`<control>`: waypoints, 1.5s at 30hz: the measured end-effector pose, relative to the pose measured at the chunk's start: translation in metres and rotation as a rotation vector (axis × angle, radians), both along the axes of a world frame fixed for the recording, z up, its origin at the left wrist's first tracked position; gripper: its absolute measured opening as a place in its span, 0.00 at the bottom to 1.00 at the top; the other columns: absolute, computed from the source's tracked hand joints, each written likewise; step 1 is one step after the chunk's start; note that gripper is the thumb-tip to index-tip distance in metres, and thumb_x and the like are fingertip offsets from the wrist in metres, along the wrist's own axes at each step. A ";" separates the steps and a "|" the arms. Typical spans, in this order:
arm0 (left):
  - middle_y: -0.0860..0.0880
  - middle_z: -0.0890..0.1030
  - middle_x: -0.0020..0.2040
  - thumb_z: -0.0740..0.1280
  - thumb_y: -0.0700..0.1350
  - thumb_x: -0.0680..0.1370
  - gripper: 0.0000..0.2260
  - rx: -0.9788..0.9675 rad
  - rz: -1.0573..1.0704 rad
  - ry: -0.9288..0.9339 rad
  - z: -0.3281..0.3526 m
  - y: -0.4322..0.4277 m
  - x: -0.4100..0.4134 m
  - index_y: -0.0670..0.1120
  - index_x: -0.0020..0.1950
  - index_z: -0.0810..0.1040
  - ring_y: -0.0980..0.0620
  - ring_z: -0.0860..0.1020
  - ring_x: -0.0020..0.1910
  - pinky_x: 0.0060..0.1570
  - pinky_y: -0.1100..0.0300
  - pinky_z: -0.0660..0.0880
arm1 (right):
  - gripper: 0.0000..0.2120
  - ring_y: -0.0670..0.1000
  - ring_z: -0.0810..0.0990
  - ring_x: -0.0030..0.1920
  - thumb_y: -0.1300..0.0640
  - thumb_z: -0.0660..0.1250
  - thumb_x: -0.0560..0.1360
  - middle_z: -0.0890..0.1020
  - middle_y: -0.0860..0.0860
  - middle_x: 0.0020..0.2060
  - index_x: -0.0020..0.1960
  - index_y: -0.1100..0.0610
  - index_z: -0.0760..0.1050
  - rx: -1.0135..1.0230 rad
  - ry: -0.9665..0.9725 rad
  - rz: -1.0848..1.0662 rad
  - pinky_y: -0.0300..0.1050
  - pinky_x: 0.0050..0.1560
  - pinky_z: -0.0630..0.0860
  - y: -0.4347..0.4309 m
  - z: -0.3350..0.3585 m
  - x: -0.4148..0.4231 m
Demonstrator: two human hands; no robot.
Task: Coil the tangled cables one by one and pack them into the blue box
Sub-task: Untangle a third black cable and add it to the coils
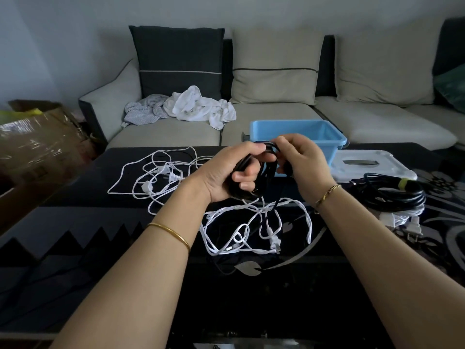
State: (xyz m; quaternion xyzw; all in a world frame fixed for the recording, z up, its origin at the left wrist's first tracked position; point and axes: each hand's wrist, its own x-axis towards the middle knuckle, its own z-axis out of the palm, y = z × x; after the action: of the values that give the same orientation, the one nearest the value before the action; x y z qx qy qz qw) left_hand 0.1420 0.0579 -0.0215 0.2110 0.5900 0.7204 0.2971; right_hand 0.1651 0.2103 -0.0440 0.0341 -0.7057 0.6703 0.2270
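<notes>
Fingers [242, 176] around half-hidden black cable [266, 170]

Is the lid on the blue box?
No, the white lid lies beside the open blue box.

The blue box [299, 129] stands open at the bench's [75, 210] far edge, just behind my left grip [226, 172] and right grip [303, 162], which hold the black cable [265, 172] in front of its rim. White cables [251, 222] sprawl over the bench's middle under my wrists. A white lid [372, 171] and a coiled black bundle [392, 196] crowd the right edge. The near-left corner lies bare.
</notes>
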 end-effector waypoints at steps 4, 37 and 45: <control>0.55 0.65 0.19 0.57 0.46 0.79 0.12 0.151 0.040 -0.159 -0.002 0.002 -0.002 0.41 0.43 0.74 0.59 0.60 0.14 0.17 0.69 0.60 | 0.09 0.43 0.75 0.36 0.58 0.59 0.80 0.77 0.49 0.37 0.46 0.55 0.78 -0.225 -0.039 0.083 0.36 0.34 0.72 -0.003 -0.002 0.000; 0.53 0.74 0.24 0.64 0.40 0.79 0.08 0.092 0.845 0.578 -0.001 -0.008 -0.024 0.41 0.40 0.73 0.55 0.72 0.23 0.32 0.57 0.75 | 0.13 0.46 0.74 0.20 0.71 0.58 0.75 0.74 0.53 0.25 0.59 0.69 0.71 0.311 -0.496 0.469 0.31 0.18 0.67 -0.059 0.010 0.029; 0.46 0.76 0.28 0.67 0.42 0.75 0.10 -0.323 0.667 0.653 -0.018 -0.007 -0.023 0.35 0.48 0.72 0.51 0.75 0.23 0.28 0.59 0.75 | 0.07 0.51 0.80 0.28 0.72 0.65 0.70 0.82 0.59 0.31 0.46 0.65 0.79 0.562 -0.409 0.312 0.47 0.38 0.83 -0.025 0.032 0.031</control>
State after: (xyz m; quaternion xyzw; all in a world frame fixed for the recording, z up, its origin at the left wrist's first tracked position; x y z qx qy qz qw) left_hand 0.1190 0.0509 -0.0398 0.1767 0.7919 0.5718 -0.1214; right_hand 0.1963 0.1852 -0.0123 0.0677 -0.8791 0.4699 -0.0416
